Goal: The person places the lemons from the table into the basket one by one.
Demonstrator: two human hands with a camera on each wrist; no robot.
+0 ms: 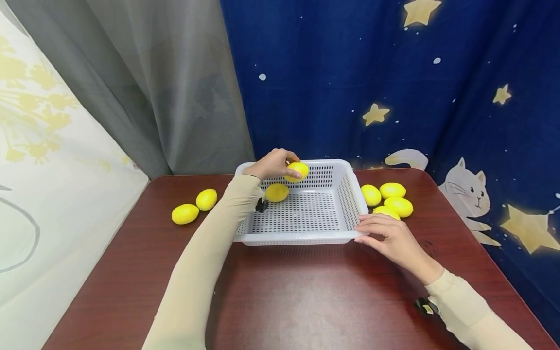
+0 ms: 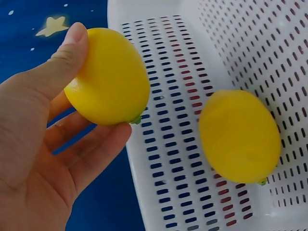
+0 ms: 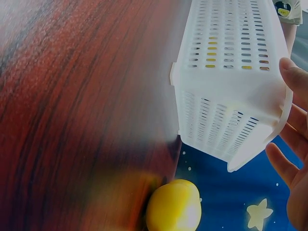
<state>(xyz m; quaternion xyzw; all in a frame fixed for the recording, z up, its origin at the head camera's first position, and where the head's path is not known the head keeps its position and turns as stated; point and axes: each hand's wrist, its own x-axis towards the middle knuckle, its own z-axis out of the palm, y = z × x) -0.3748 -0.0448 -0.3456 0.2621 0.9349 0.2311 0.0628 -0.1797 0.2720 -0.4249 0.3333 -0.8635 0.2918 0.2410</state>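
Above the back of a white perforated plastic basket [image 1: 297,237], my left hand [image 1: 273,164] holds a yellow lemon [image 2: 113,77] between thumb and fingers. Another lemon [image 1: 277,193] is inside the basket, toward its left side, seen also in the left wrist view. At the front right corner of the basket my right hand [image 1: 389,236] touches the rim, its fingers spread and lightly bent. The right wrist view shows the thumb and fingertips [image 3: 279,159] about that corner. Just beyond the right hand lie several lemons [image 1: 399,206], the nearest one partly hidden by it.
Two more lemons [image 1: 184,214] lie on the reddish-brown table [image 1: 297,301], left of the basket. A grey curtain [image 1: 192,87] and a blue star-patterned curtain [image 1: 323,87] hang behind the table. A white patterned surface [image 1: 48,160] stands along the left.
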